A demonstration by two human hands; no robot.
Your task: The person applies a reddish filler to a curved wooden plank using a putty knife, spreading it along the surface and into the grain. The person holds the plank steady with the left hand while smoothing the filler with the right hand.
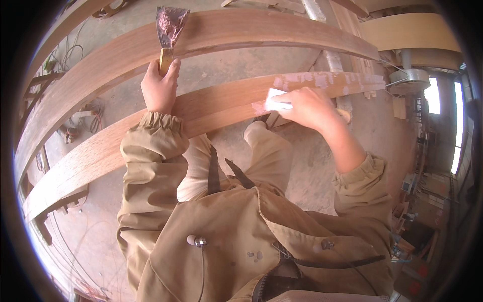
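Observation:
My left hand [161, 89] is closed around the wooden handle of a wide putty knife [166, 54], its blade pointing away from me. A lump of pinkish wood filler [170, 29] lies on that blade. In my right hand [308, 106] is a second putty knife [276, 99], its bright blade against the nearer curved wooden beam [216, 104]; the end of its handle shows behind the hand. Pink filler patches [307, 79] run along the beam's right part. The fingertips of my right hand are partly hidden.
A second curved wooden beam [226, 31] arches just beyond the nearer one. Cables [95, 118] lie on the concrete floor [241, 63] at left. A round metal-coloured fixture [410, 80] stands by the beams' right ends. Cluttered shelves and boxes [435, 201] line the right side.

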